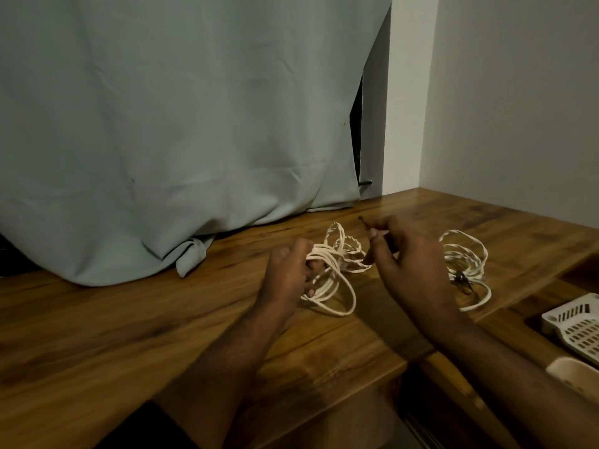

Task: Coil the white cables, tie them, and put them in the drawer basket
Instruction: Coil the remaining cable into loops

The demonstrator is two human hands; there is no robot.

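Note:
A loosely coiled white cable (pixel 337 270) lies on the wooden table (pixel 129 319) in the middle of the view. My left hand (pixel 287 270) is closed around the left side of that coil. My right hand (pixel 405 254) hovers just right of it and pinches a thin dark tie (pixel 364 222) between thumb and fingers. A second white cable coil (pixel 463 260) rests further right, partly hidden behind my right hand, with a dark tie on it. The white slotted drawer basket (pixel 580 322) sits in the open drawer at the lower right edge.
A pale grey-green curtain (pixel 162 124) hangs behind and drapes onto the table's back left. A white wall (pixel 518 92) closes off the right side. A pale rounded object (pixel 573 374) lies below the basket.

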